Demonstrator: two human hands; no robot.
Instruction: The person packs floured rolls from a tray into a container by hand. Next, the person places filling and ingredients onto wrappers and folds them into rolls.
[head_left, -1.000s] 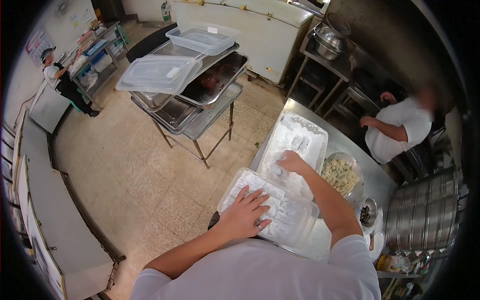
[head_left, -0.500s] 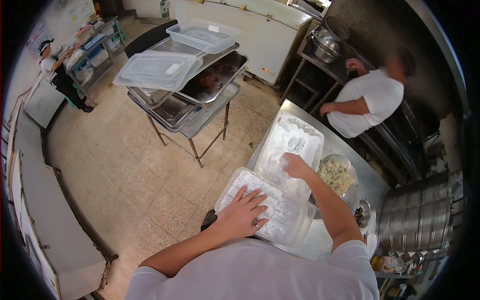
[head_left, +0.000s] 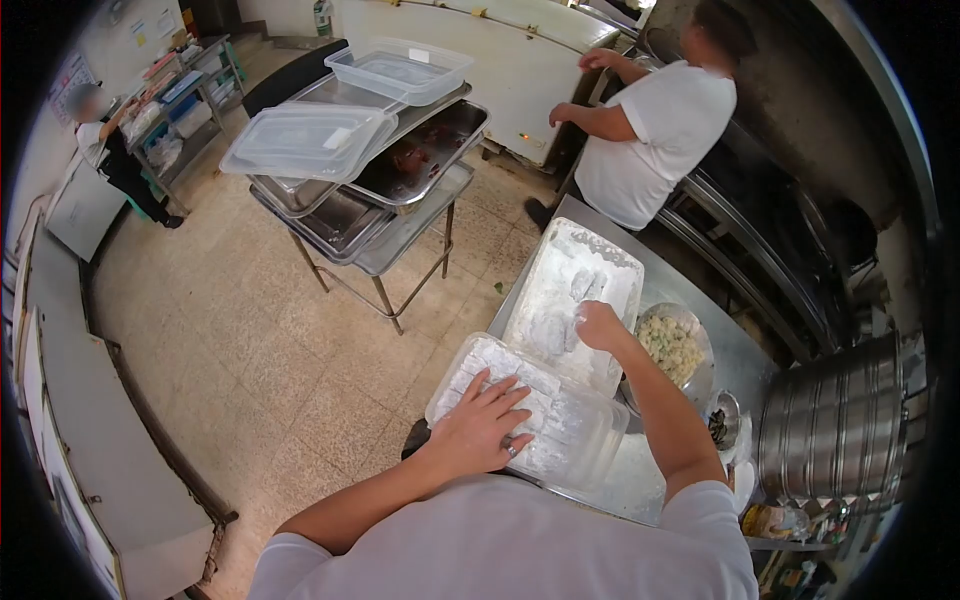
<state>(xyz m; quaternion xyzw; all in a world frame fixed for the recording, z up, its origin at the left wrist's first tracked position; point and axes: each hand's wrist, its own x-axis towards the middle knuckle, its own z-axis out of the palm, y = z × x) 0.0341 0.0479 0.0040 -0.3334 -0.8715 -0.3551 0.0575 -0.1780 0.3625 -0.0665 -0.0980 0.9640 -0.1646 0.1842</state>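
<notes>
My left hand (head_left: pixel 478 425) lies flat with fingers spread on rows of white, powder-coated pieces (head_left: pixel 490 355). These fill part of a clear plastic container (head_left: pixel 600 450). Over a tray of white powder (head_left: pixel 602 245), my right hand (head_left: pixel 598 326) is closed, its fingertips down at the powder; what they hold, if anything, is hidden. Beside its fingers a powder-covered lump (head_left: pixel 553 332) rests in the tray, with a hollow in the powder above it. Close to my right forearm stands a metal bowl (head_left: pixel 708 350) of pale chopped filling (head_left: pixel 668 345).
A small bowl (head_left: pixel 732 415) and stacked metal steamers (head_left: pixel 830 420) stand at right. A rack (head_left: pixel 445 240) holds metal trays and plastic containers. One co-worker (head_left: pixel 655 125) stands beyond my table (head_left: pixel 745 370); another person (head_left: pixel 115 150) works far left. A white chest freezer (head_left: pixel 440 30) is behind.
My right hand has shifted slightly right, and a powdered lump now shows beside it. The nearer co-worker has moved left toward the freezer. My left hand stays on the coated pieces.
</notes>
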